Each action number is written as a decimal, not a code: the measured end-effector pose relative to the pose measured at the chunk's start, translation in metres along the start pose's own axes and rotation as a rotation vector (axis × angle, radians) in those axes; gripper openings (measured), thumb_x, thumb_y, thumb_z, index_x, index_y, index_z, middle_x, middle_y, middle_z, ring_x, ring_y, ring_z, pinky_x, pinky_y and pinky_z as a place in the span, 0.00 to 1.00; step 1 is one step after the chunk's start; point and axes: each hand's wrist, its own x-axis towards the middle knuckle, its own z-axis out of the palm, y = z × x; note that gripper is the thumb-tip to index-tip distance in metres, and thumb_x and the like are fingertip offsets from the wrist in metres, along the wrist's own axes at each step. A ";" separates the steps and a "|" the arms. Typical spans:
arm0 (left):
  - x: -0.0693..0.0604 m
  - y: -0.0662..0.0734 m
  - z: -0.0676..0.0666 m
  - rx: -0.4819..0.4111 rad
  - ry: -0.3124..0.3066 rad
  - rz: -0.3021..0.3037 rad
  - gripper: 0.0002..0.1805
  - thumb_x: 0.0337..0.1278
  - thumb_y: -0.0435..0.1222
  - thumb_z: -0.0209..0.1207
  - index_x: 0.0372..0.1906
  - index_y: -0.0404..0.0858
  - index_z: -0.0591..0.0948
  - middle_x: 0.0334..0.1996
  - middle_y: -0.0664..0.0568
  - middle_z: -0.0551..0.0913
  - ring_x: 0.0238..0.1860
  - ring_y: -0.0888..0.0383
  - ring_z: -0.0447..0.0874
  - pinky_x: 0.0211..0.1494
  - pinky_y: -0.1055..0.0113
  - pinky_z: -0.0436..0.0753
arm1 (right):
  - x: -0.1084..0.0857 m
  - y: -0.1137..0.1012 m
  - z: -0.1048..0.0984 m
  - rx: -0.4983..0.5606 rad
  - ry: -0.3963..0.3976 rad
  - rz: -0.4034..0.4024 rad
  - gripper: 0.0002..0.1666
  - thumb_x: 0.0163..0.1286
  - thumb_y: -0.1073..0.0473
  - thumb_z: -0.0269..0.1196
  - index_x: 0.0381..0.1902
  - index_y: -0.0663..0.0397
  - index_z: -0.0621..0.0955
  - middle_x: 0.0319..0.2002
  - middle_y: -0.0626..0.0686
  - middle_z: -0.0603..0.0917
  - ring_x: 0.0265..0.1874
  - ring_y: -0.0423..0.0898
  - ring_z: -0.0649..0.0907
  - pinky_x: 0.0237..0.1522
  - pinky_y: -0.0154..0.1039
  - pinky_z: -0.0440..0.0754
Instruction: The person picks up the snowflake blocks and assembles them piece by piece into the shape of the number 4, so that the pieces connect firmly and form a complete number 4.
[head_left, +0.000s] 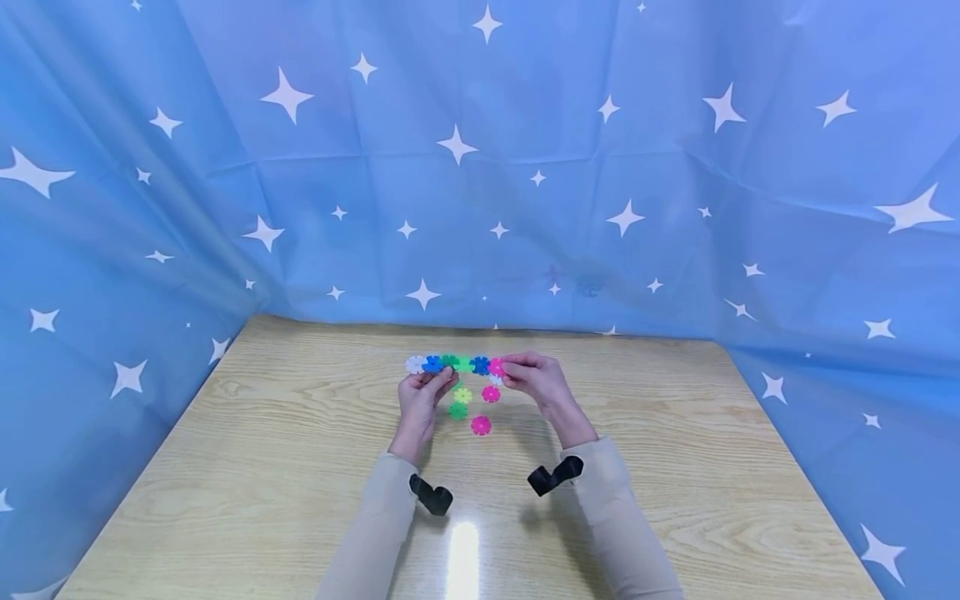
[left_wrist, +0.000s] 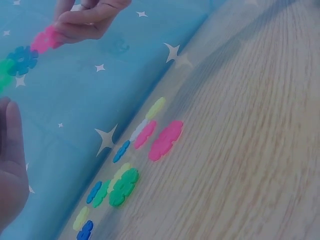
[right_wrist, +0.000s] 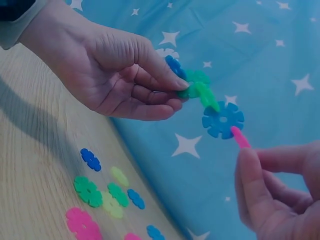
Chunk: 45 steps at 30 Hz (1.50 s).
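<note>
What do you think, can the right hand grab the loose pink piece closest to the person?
Probably not: the right hand pinches the pink end piece of the chain. Nothing covers the loose pink piece, so letting go would likely help.

Blue star-patterned cloth (head_left: 540, 92) behind and beside a pale wood-grain table (head_left: 712, 467)

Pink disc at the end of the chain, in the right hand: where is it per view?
Head: pink disc just right of centre, below mid-height, pinched by the right hand.
Left wrist: pink disc upper left.
Right wrist: pink disc right of centre, nearly edge-on.
Shared landmark: the blue disc joined directly to it.
</note>
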 end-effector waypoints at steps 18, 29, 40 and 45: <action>-0.004 -0.011 0.005 0.057 -0.047 -0.035 0.17 0.53 0.17 0.52 0.23 0.39 0.83 0.25 0.51 0.84 0.30 0.57 0.86 0.46 0.60 0.84 | 0.000 0.011 0.008 0.026 -0.032 0.006 0.18 0.64 0.73 0.59 0.51 0.78 0.74 0.30 0.50 0.83 0.25 0.39 0.82 0.31 0.29 0.84; -0.004 -0.012 0.009 0.131 -0.038 -0.027 0.18 0.50 0.17 0.57 0.12 0.37 0.76 0.18 0.51 0.83 0.27 0.58 0.86 0.44 0.63 0.85 | -0.005 0.009 0.014 0.058 -0.021 0.030 0.14 0.64 0.72 0.59 0.48 0.75 0.76 0.26 0.50 0.82 0.23 0.39 0.82 0.30 0.29 0.84; -0.005 -0.008 0.008 0.280 -0.045 0.030 0.06 0.47 0.19 0.63 0.20 0.22 0.80 0.17 0.50 0.84 0.25 0.58 0.86 0.42 0.64 0.85 | -0.008 0.006 0.024 0.038 0.081 0.079 0.12 0.62 0.73 0.61 0.43 0.75 0.78 0.23 0.51 0.81 0.19 0.40 0.82 0.28 0.29 0.84; -0.005 -0.005 0.009 0.307 -0.060 0.042 0.09 0.49 0.19 0.61 0.25 0.12 0.75 0.19 0.47 0.84 0.26 0.56 0.86 0.43 0.64 0.85 | -0.008 0.007 0.028 0.042 0.106 0.092 0.12 0.62 0.73 0.60 0.44 0.76 0.77 0.23 0.52 0.80 0.18 0.40 0.82 0.27 0.29 0.83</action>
